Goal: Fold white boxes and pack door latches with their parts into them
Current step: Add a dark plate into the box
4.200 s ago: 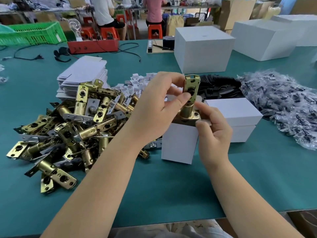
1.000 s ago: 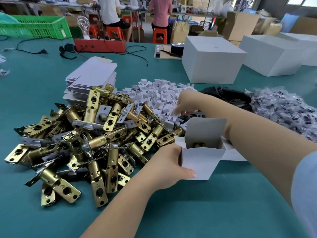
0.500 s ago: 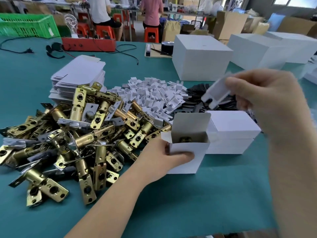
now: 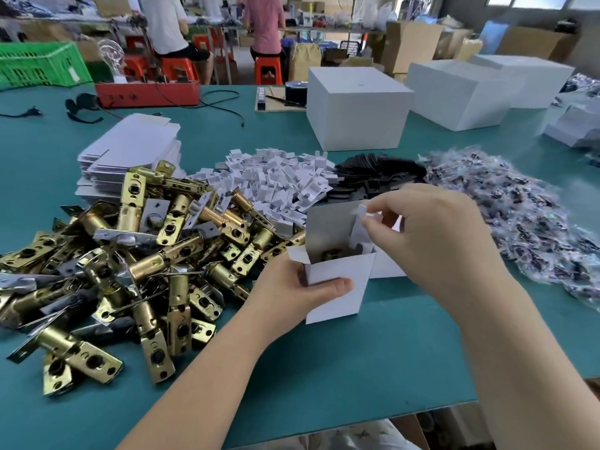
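Standing upright on the teal table (image 4: 373, 368), the small open white cardboard box (image 4: 337, 284) is being gripped by the left hand (image 4: 292, 290). The right hand (image 4: 431, 245) is pinching a white card insert (image 4: 357, 228) over its opening. Brass door latches (image 4: 130, 264) are lying heaped at nine o'clock.

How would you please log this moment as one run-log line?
left hand: holds open box | right hand: lowers white card into box | latch: inside | lid: open

We see only a brass glint of the latch (image 4: 330, 254) deep inside the open white box (image 4: 337, 280); our right hand (image 4: 435, 241) hides the second box behind it. The bag heap (image 4: 519, 222) blurs, running off the table's right edge.
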Demonstrator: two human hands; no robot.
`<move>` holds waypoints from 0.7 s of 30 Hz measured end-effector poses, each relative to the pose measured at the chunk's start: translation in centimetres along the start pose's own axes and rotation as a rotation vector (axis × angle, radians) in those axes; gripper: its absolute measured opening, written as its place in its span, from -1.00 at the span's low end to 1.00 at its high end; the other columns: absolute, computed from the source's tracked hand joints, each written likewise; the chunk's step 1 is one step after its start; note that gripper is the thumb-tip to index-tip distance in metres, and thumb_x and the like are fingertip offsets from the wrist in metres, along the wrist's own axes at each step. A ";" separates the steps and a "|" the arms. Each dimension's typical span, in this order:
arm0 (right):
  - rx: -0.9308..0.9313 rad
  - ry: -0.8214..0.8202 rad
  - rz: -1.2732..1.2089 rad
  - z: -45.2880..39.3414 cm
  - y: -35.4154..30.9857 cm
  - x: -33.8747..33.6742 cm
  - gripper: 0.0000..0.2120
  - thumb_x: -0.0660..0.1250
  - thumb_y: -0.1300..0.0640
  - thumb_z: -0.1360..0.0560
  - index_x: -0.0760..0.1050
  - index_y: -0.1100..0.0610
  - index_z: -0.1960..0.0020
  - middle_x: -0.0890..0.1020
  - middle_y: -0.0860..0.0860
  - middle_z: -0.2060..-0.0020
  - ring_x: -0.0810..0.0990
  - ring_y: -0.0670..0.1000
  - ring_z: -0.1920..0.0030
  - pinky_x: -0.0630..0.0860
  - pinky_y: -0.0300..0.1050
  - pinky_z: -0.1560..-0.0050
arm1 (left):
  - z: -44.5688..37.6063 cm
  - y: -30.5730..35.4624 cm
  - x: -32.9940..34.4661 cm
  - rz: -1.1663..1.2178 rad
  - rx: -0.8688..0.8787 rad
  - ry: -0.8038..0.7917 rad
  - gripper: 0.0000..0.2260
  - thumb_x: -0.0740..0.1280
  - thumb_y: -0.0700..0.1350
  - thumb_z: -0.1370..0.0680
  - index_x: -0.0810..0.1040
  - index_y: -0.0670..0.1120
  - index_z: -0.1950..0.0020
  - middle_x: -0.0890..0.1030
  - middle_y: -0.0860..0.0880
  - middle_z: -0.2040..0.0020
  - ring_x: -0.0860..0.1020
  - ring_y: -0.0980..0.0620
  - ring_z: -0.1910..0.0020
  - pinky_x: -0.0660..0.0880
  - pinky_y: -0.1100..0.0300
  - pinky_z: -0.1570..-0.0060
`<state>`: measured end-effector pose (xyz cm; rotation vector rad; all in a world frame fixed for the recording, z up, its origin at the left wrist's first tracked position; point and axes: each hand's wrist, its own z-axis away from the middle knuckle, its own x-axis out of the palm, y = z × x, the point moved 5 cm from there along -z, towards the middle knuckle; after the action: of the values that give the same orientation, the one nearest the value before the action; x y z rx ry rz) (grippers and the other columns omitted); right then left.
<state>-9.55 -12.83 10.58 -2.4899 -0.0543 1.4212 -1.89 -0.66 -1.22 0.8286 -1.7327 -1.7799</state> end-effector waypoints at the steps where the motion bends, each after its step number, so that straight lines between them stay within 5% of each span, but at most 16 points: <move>1: -0.004 -0.008 0.002 0.0 -0.2 0.0 -0.89 0.35 0.19 -0.47 0.65 0.16 0.07 0.60 0.04 0.29 0.46 0.04 0.26 0.34 -0.06 0.15 | 0.1 0.1 0.0 -0.001 0.005 -0.002 -0.79 0.53 0.04 -0.34 0.69 0.24 0.05 0.72 0.11 0.07 0.68 0.15 0.05 0.58 0.32 0.14; 6: 0.005 -0.051 0.004 -0.1 -0.4 0.1 -0.86 0.32 0.10 -0.50 0.63 0.05 0.00 0.53 -0.10 0.29 0.39 -0.07 0.23 0.16 -0.19 0.24 | 0.1 0.1 0.1 -0.023 0.006 -0.009 -0.80 0.54 0.08 -0.32 0.69 0.25 0.07 0.72 0.14 0.09 0.67 0.19 0.07 0.54 0.38 0.18; 11: 0.028 -0.096 -0.018 0.0 -0.7 0.9 -0.87 0.30 0.08 -0.51 0.62 0.04 0.08 0.61 -0.07 0.22 0.46 -0.03 0.19 0.31 -0.15 0.14 | 0.0 -0.3 -0.1 -0.069 -0.017 0.014 -0.70 0.51 0.21 -0.24 0.68 0.23 0.05 0.72 0.11 0.09 0.68 0.15 0.06 0.63 0.10 0.00; 15: 0.089 -0.196 0.008 0.7 -0.2 1.8 -0.80 0.24 0.01 -0.55 0.62 0.02 0.08 0.56 -0.06 0.20 0.49 0.00 0.14 0.34 -0.12 0.20 | -0.1 -0.3 0.1 -0.061 -0.016 -0.010 -0.71 0.52 0.21 -0.24 0.68 0.25 0.07 0.72 0.14 0.10 0.67 0.19 0.06 0.58 0.29 0.10; 21: 0.073 -0.365 0.216 0.7 0.0 2.7 -0.44 0.03 -0.28 -0.53 0.42 0.07 0.44 0.42 -0.03 0.30 0.45 0.00 0.28 0.23 -0.15 0.41 | 0.2 0.0 0.2 -0.069 0.026 -0.025 -0.73 0.53 0.14 -0.30 0.64 0.30 0.03 0.70 0.18 0.07 0.65 0.22 0.03 0.53 0.37 0.14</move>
<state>-8.77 -12.23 7.97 -2.2015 0.1961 1.9142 -2.11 -0.68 -1.20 0.8902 -1.7656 -1.8230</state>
